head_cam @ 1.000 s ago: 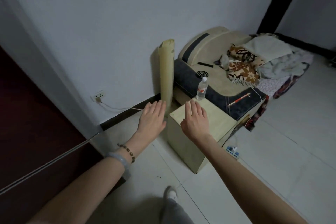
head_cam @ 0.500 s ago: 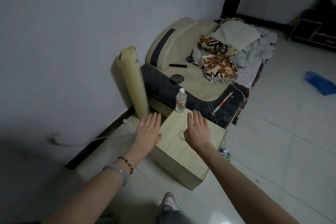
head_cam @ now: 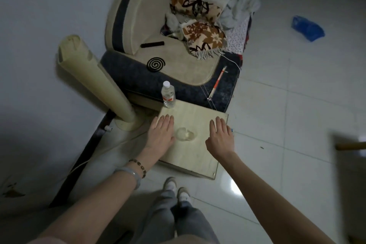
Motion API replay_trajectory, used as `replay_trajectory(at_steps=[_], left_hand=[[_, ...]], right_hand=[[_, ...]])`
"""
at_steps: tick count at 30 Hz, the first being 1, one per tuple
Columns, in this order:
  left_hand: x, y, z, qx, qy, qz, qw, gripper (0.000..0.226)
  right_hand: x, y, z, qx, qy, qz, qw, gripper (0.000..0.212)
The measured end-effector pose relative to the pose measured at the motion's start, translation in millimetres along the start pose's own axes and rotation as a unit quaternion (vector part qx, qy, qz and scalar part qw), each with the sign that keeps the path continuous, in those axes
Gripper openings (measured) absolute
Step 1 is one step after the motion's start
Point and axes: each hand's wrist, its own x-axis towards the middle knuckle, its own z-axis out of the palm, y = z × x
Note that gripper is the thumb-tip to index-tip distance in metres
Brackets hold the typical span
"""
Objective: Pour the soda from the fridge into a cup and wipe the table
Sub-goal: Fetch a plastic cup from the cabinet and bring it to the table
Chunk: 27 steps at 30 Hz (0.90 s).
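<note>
A low pale wooden table point(head_cam: 190, 156) stands on the tiled floor in front of me. A clear plastic cup point(head_cam: 183, 133) stands near its middle, between my hands. A clear bottle with a white cap and red label point(head_cam: 168, 96) stands upright at the table's far left corner. My left hand point(head_cam: 161, 132) hovers flat over the table's left edge, fingers apart, holding nothing. Over the right edge my right hand point(head_cam: 220, 136) is held flat and open too. No fridge or cloth shows.
A rolled cream mat point(head_cam: 95, 81) leans against the wall left of the table. Behind the table is a beige and dark sofa point(head_cam: 178, 69) with blankets, a mosquito coil point(head_cam: 156, 64) and a red pen point(head_cam: 216, 83). A blue bag point(head_cam: 308, 27) lies on the floor at right.
My view has swung right and tilted down over the table. Both hands have spread apart to its two sides, and the cup between them has come into sight.
</note>
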Motion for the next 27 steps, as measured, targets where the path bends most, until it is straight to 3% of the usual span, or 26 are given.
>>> replay_trajectory(at_steps=[13, 18, 22, 27], left_hand=[[77, -3, 158, 0.015, -0.086, 0.061, 0.994, 0.080], [96, 3, 215, -0.054, -0.053, 0.075, 0.994, 0.082], [100, 11, 234, -0.170, -0.025, 0.050, 0.984, 0.071], [99, 25, 233, -0.288, -0.048, 0.011, 0.956, 0.060]], right_hand=[[54, 11, 148, 0.064, -0.050, 0.060, 0.995, 0.062], [74, 18, 201, 0.146, -0.047, 0.041, 0.987, 0.059], [83, 18, 222, 0.318, -0.068, 0.107, 0.940, 0.061], [93, 7, 222, 0.479, -0.065, 0.174, 0.858, 0.050]])
